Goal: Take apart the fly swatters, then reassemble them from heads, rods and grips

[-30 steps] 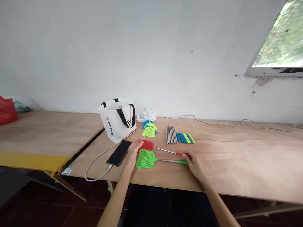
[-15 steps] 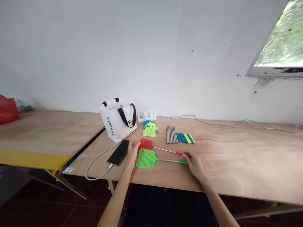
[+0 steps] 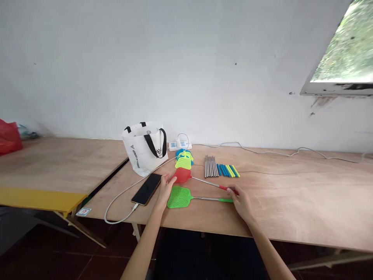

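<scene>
Green fly swatter (image 3: 178,197) flat near front edge of table (image 3: 291,202). Right hand (image 3: 239,199) gripping handle of red fly swatter (image 3: 183,175), just behind green one. Left hand (image 3: 164,190) at red swatter's mesh end, thumb against rim; can't tell if gripping. Phone (image 3: 147,189) toward left edge. Farther back: blue and yellow sticks (image 3: 228,170), metal tubes (image 3: 211,167), mesh heads (image 3: 183,161) overlapping, tote bag (image 3: 140,151). Power strip (image 3: 186,145) at back edge.

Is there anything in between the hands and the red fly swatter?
No, nothing that shows. The right hand holds the red fly swatter by its handle, and the left hand is at its head's edge. The green fly swatter lies nearer the person, not in between.
</scene>
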{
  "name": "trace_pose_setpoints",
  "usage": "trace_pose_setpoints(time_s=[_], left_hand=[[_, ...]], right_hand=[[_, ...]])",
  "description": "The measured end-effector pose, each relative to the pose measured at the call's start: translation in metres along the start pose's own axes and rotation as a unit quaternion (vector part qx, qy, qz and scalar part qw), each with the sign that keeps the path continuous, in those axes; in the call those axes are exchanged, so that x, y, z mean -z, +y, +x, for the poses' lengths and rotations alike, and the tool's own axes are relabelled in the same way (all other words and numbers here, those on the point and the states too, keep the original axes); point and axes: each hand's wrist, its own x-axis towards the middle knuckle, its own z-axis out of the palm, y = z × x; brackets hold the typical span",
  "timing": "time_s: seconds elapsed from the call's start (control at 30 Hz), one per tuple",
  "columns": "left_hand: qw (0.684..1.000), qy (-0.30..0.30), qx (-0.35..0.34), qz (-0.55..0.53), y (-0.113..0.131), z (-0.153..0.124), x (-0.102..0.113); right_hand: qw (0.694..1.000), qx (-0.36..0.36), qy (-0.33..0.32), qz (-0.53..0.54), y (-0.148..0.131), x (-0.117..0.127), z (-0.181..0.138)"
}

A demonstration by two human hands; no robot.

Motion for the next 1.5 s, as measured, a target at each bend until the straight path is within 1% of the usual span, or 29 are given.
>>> trace_pose_setpoints(time_s=[0.27,0.37,0.47,0.5,0.6,0.7,0.8,0.9,1.0,1.17,1.37,1.5], left_hand=[[0.997,-0.047,-0.004,-0.063,0.004,-0.006,-0.001],[0.993,-0.043,-0.009,-0.106,0.008,-0.008,0.001],[0.990,-0.036,-0.028,-0.133,0.016,-0.009,0.003],[0.989,-0.047,-0.033,-0.137,0.019,-0.010,0.004],[0.983,-0.113,-0.037,-0.139,0.029,-0.015,0.006],[0.981,-0.169,-0.032,-0.092,0.035,-0.022,0.006],[0.978,-0.201,-0.016,-0.056,0.039,-0.028,0.003],[0.977,-0.199,-0.004,-0.074,0.041,-0.033,-0.001],[0.981,-0.181,0.009,-0.066,0.045,-0.036,-0.002],[0.983,-0.177,0.025,-0.037,0.053,-0.039,0.003],[0.977,-0.215,-0.001,0.000,0.061,-0.043,0.009],[0.974,-0.226,-0.021,0.006,0.063,-0.048,0.006]], right_hand=[[0.999,-0.017,-0.001,0.031,0.006,-0.001,0.001],[0.999,-0.011,-0.004,0.046,0.002,0.000,0.000],[0.998,0.006,0.004,0.058,-0.005,0.003,-0.001],[0.998,0.013,0.008,0.060,-0.007,0.004,-0.001],[0.998,0.027,0.013,0.050,-0.013,0.009,-0.002],[0.999,0.032,-0.013,0.025,-0.016,0.013,-0.001],[0.999,0.022,-0.022,0.017,-0.015,0.018,0.001],[0.999,0.017,-0.026,0.013,-0.010,0.025,0.003],[0.998,0.026,-0.056,-0.009,-0.006,0.033,0.003],[0.995,0.038,-0.094,-0.012,-0.013,0.043,0.002],[0.988,0.014,-0.152,0.017,-0.022,0.051,0.002],[0.984,0.009,-0.179,-0.021,-0.023,0.054,0.001]])
